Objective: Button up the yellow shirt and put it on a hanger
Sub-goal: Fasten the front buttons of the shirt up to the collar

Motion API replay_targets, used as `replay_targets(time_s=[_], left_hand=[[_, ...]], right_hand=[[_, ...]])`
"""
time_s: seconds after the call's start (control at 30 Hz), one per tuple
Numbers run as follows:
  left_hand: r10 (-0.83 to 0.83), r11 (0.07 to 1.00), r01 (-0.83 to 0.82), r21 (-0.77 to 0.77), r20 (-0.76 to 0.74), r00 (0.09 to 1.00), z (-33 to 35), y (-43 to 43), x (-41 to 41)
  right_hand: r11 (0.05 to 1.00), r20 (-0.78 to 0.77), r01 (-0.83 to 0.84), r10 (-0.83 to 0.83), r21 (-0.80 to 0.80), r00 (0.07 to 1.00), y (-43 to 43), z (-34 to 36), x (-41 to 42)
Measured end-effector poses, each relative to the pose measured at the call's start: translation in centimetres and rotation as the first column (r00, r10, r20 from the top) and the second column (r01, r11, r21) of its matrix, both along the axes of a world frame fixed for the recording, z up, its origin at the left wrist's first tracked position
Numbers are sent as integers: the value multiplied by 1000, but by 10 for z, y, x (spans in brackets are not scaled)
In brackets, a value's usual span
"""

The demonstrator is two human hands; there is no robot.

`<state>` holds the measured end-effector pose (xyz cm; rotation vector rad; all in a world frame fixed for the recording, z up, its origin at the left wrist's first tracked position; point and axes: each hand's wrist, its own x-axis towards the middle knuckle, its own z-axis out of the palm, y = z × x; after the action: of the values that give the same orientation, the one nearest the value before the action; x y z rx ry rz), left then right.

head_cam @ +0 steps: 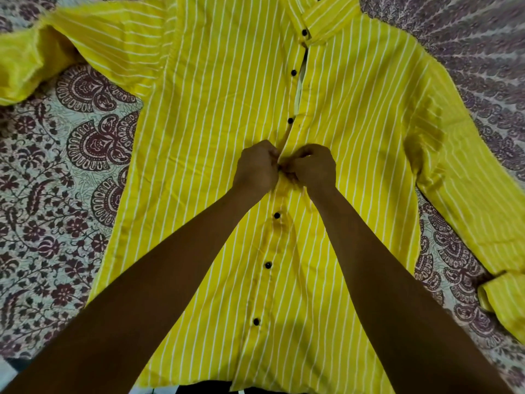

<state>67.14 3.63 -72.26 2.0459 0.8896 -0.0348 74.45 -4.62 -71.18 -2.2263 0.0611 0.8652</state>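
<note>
The yellow striped shirt point(213, 137) is spread on a paisley bedsheet point(56, 177), its placket point(285, 145) pinched by the left grip point(255, 166) and right grip point(314, 166). Beyond them it gapes open; nearer black buttons point(268, 264) are fastened.

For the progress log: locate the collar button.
In the head view, the collar button sits near the top edge, right of centre, on the yellow shirt, above the open placket gap.

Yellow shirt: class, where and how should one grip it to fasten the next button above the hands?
Pinch the front edges beside that button, left hand from its left, right hand from its right: the shirt lies flat, edges gaping there.
</note>
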Motion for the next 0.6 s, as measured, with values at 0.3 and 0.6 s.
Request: replay_targets(time_s=[0.3,0.6], left_hand=[[64,996,-73,41,190,980,12,31,37],[-128,984,124,129,20,992,2,40,69]], right_hand=[[999,405,-28,8,44,914,31,6,28],[995,409,51,-11,-87,912,28,-3,38]])
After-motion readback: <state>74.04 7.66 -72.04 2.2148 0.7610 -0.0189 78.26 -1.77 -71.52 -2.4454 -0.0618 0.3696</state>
